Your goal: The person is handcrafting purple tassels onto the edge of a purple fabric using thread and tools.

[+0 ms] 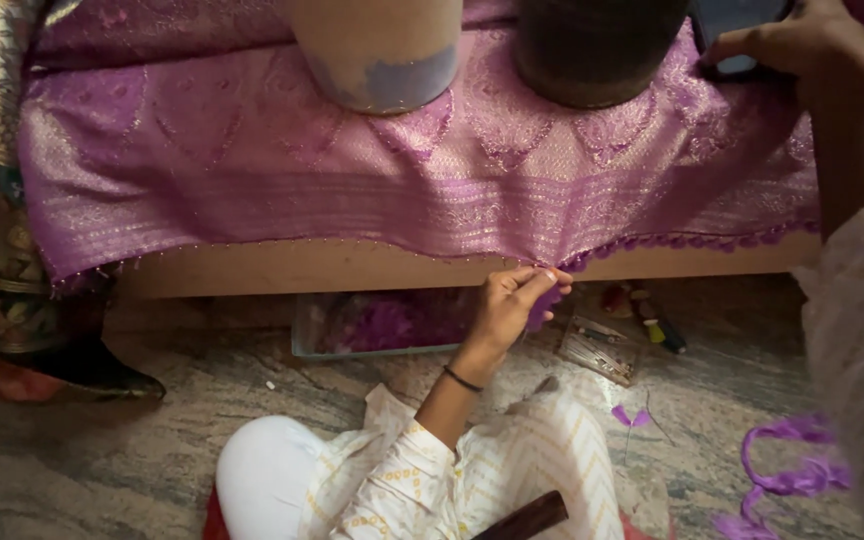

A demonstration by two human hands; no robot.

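At the cloth's hem, left hand [512,305] pinching purple tassel [544,305] (mostly hidden); right hand [802,45] cropped

Left hand [512,305] pinched (right [802,45] raised)

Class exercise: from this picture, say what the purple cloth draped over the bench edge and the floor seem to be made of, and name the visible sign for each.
Purple cloth: seemingly silky woven fabric with a soft sheen; paler, metallic-looking patterns and small tassels along the hem that the left hand pinches.
Floor: seemingly polished stone, perhaps granite; grey mottled veining, smooth surface.
The right hand holds a dark phone-like thing.
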